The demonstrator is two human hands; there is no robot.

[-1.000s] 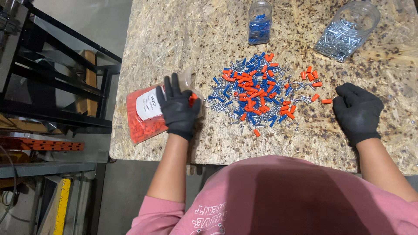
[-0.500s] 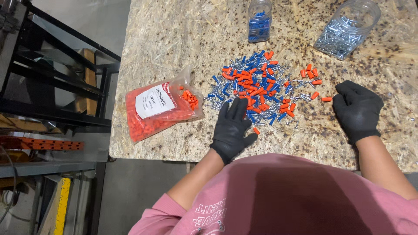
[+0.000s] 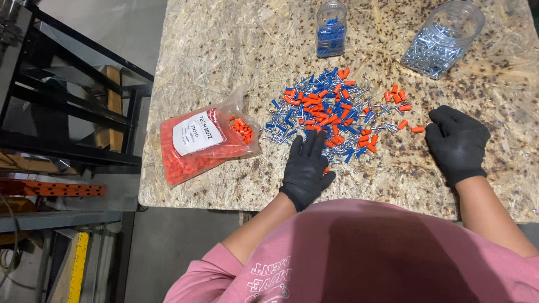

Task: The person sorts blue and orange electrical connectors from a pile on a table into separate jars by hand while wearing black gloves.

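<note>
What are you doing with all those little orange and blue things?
A person in black gloves is at a chipboard table. The left hand rests flat at the edge of a mixed pile of orange and blue caps and small screws. The right hand sits curled beside the pile. A bag of orange caps lies at the left. Two clear jars, one of blue caps and one of screws, stand behind.

A single head-worn camera is looking steeply down from above the person's chest, facing forward across the bench point(image 3: 224, 50). It is sitting fairly near, taking in both gloved hands, the far jars and the bench's near and left edges, with floor and racking showing at left.
</note>
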